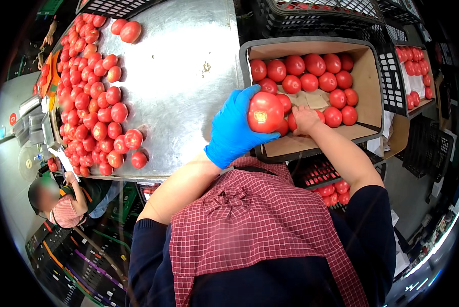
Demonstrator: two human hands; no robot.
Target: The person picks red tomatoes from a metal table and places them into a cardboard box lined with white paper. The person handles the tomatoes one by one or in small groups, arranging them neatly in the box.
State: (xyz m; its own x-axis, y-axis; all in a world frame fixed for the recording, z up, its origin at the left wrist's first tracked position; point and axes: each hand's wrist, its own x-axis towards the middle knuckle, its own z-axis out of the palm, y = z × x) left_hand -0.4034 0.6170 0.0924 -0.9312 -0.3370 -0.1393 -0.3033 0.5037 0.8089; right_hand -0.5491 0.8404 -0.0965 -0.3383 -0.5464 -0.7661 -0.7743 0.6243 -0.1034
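Note:
My left hand, in a blue glove, holds a large red tomato over the near left corner of a black plastic crate lined with brown cardboard. Inside the crate, my bare right hand reaches down with its fingers at a tomato in the near row; whether it grips that tomato is hidden. Rows of tomatoes line the far, left and right parts of the crate, around a patch of bare cardboard in the middle. A metal table stands to the left.
Many loose tomatoes cover the table's left side. Two tomatoes lie apart near its far edge. Stacked black crates stand beyond, and another tomato crate is at right. A co-worker in an apron is at lower left.

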